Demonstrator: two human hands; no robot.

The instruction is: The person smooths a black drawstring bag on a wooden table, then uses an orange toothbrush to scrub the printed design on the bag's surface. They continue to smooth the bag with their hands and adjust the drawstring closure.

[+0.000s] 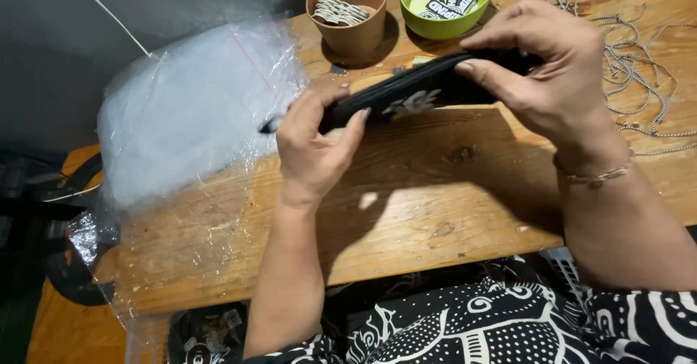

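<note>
You hold a flat black pouch [425, 88] in both hands above the wooden table [406, 211], its long edge running up to the right and a pale design showing on its near face. Your left hand [316, 146] grips the lower left end, thumb pressed on the front and fingers curled behind it. Your right hand [548, 66] closes over the upper right end, thumb underneath and fingers wrapped across the top, so both hands are shut tight on the pouch. A thin chain bracelet [599, 176] sits on your right wrist.

To your left, a heap of clear plastic bags [192, 110] lies on the table edge, just beside your left hand. Behind the pouch stands a brown paper cup [350, 11] holding what look like small metal pieces, though they are too small to tell surely. Beside it is a green bowl [444, 4] of black-and-white labels. Loose metal chains [635, 66] spread over the table at the far right.
</note>
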